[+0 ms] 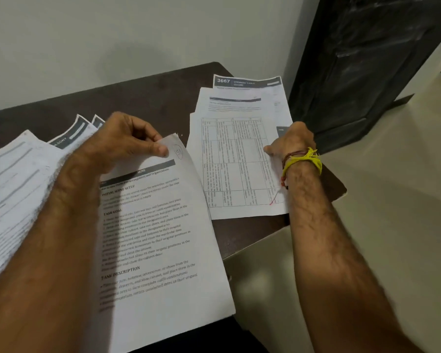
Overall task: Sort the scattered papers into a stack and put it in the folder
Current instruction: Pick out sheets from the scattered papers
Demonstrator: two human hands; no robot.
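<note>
A printed sheet (161, 238) is pinched at its top corner by the left hand (127, 141); its long axis runs away from the viewer. The table-printed page (237, 164), atop overlapping papers (250, 98) on a dark brown table (143, 98), is gripped at its right edge by the right hand (290, 141). A white wall (138, 34) stands behind.

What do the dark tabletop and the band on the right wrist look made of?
Dark brown tabletop: probably wood or laminate with a matte finish, since it shows faint mottling and no glare. Yellow wristband: looks like knotted thread or cord with frayed loose ends, alongside thinner red strands.
</note>
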